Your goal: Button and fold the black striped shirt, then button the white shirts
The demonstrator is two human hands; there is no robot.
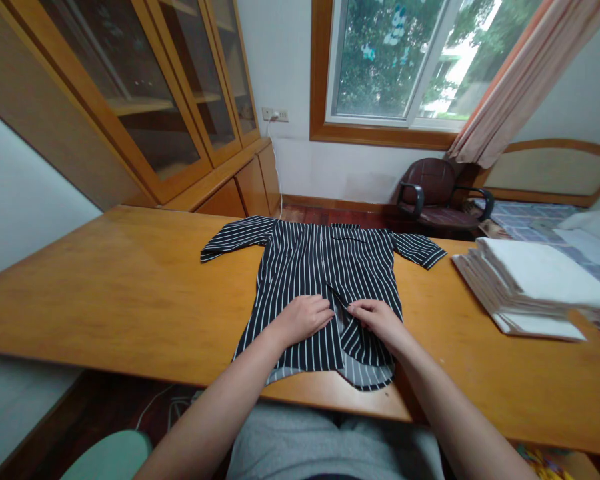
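- Striped shirt, black with white lines, lies spread on the wooden desk beneath both hands; collar on the far side of them, sleeves out to either side, hem nearer the body.
- Right grip: thumb and fingers pinching the shirt's front edge, cloth lifted and folded over just below.
- Left grip: fingers curled on the opposite front edge, just beside the right; cannot tell whether cloth is pinched.
- Between and below the grips: front opening parted, grey inner side showing at the hem.
- In the way: forearms cover parts of the lower shirt; fingers hide the held edges.
- Right of the right grip, well apart: stack of white folded material, taking up that part of the desk.
- Beyond the right grip, off the desk: dark red armchair; bed farther right.
- Ahead of the grips: window, pink curtain to its right.
- Ahead and left: glass-doored cabinet.
- Left and below left grip: pale green round seat.
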